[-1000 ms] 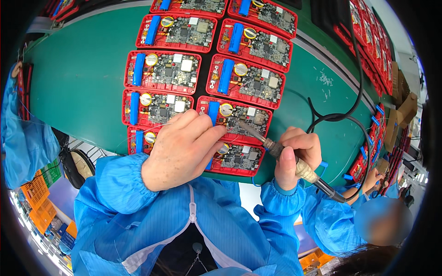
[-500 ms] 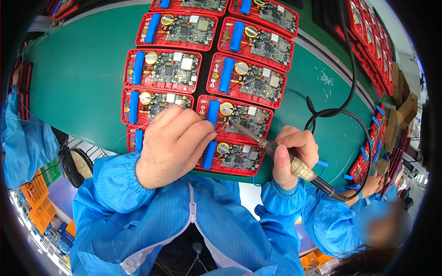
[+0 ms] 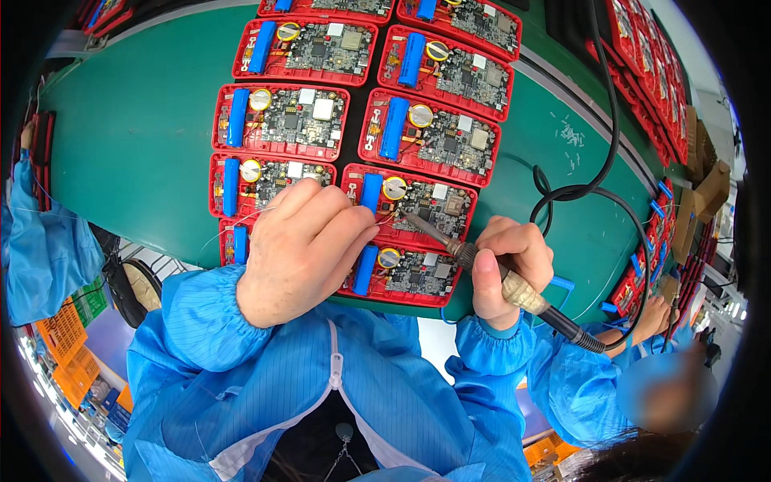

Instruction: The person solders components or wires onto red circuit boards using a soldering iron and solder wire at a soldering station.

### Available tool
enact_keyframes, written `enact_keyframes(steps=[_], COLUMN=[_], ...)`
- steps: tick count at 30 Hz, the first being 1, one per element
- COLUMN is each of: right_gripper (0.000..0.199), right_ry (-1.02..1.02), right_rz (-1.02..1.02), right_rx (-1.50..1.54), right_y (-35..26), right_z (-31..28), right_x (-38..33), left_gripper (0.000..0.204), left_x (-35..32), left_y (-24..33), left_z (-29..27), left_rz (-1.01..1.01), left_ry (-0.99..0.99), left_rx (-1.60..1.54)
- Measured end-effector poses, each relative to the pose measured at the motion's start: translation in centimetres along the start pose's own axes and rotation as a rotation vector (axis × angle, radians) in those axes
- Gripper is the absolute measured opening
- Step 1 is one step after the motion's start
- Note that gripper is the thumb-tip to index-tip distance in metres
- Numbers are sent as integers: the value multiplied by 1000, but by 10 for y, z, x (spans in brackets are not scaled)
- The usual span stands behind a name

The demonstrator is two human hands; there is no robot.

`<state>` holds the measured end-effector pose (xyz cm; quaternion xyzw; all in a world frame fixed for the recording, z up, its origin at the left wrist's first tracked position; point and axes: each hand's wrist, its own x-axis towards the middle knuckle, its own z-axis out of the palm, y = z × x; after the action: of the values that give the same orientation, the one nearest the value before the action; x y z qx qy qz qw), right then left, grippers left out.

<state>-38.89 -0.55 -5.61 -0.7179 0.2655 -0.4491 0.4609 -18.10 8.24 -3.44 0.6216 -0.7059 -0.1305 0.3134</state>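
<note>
Over the last second we have drawn our left hand (image 3: 303,251) back leftward, baring more of the blue cell (image 3: 365,271) in the nearest case, its fingertips seemingly pinching a thin wire (image 3: 217,237). Our right hand (image 3: 512,277) grips the soldering iron (image 3: 526,295), tip now slightly further left at the circuit board (image 3: 438,210) inside its red case (image 3: 468,193); we judge the work sits there, though contact is unclear.

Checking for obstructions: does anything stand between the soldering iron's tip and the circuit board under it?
Nothing visible; the soldering iron in the right hand has its tip over the circuit board, the left hand to the tip's left.
</note>
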Motion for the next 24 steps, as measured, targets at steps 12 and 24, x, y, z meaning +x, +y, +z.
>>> enact_keyframes(steps=[12, 24], right_gripper=[16, 16], right_ry=[178, 121], right_rz=[34, 158], right_rx=[56, 138], right_y=[-16, 15], right_z=[-21, -18], right_x=[24, 54], left_gripper=[20, 15], left_x=[22, 50], left_y=[-5, -18], left_z=[-41, -12], left_rz=[31, -76], left_ry=[92, 6], left_rx=[85, -192])
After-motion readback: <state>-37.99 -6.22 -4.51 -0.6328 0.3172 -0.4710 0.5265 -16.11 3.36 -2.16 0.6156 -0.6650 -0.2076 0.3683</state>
